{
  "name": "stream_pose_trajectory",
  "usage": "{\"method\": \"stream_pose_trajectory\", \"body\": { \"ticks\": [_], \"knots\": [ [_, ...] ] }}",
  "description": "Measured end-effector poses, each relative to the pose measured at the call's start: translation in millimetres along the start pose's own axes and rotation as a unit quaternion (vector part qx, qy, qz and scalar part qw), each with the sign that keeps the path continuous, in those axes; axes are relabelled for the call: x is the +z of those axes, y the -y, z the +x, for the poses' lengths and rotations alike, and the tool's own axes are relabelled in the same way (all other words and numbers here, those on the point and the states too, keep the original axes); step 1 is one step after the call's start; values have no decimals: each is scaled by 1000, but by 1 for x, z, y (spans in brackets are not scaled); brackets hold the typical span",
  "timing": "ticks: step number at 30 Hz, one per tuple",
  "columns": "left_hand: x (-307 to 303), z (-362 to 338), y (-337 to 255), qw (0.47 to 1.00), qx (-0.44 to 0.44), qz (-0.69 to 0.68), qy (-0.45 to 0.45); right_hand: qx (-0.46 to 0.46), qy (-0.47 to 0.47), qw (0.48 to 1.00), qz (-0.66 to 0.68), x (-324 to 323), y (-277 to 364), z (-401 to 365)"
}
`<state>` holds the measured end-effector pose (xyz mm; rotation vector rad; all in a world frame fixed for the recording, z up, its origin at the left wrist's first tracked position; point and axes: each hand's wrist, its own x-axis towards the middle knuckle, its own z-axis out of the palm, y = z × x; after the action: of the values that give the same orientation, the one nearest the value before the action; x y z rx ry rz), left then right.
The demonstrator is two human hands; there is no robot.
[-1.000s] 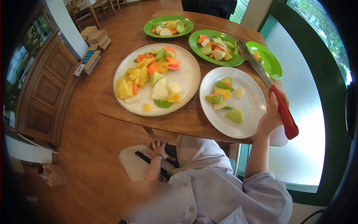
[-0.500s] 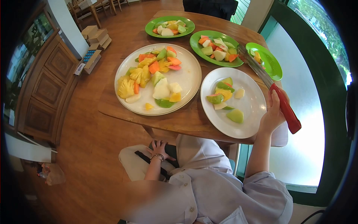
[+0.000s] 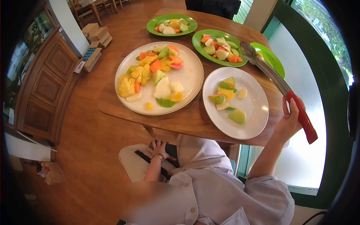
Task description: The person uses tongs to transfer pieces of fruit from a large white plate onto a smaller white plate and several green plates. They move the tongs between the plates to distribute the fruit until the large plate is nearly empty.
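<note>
My right hand point(image 3: 289, 122) is closed around the red handle of a pair of metal tongs point(image 3: 270, 71). The tips of the tongs hang between the middle green plate point(image 3: 204, 55) and the right green plate point(image 3: 276, 62), partly covering the right one. Below them lies an oval white plate point(image 3: 255, 108) with a few cut fruit pieces point(image 3: 237, 116). To its left, a large round cream plate point(image 3: 192, 80) carries pineapple, papaya and other cut fruit. My left hand point(image 3: 160, 149) rests on my lap with its fingers spread, holding nothing.
At the far side of the wooden table point(image 3: 123, 111) stands another green plate point(image 3: 150, 27) with mixed fruit. A dark chair back point(image 3: 213, 7) is behind the table. Cardboard boxes point(image 3: 93, 35) and a wooden cabinet point(image 3: 47, 86) are to the left; a frosted glass pane point(image 3: 296, 93) is at right.
My right hand has moved right with the tongs, whose tips have lifted from beside the middle green plate toward the right one. My left hand has stayed on my lap.
</note>
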<state>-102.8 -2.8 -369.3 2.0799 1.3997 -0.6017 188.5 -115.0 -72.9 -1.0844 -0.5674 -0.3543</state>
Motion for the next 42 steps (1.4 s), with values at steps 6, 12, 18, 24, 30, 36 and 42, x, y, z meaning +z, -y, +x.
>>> {"method": "stream_pose_trajectory", "body": {
  "ticks": [6,12,18,24,30,36,42],
  "knots": [
    [-6,-5,-3,1000,-4,-8,5,16,-3,1000,-25,0,4,-7],
    [4,3,2,1000,3,1,-17,0,41,999,18,6,10,-14],
    [2,-1,2,1000,-2,-9,-18,76,281,948,128,-8,6,-19],
    [-8,-7,-2,1000,-3,-10,10,146,298,935,127,-8,-3,-28],
    [-6,-4,-1,1000,-5,-7,10,201,253,934,148,14,-6,-39],
    [-6,-5,-2,1000,-3,-3,6,153,316,929,119,28,0,-56],
    [-5,-4,-1,1000,0,2,2,44,362,924,114,36,7,-68]
  ]
}}
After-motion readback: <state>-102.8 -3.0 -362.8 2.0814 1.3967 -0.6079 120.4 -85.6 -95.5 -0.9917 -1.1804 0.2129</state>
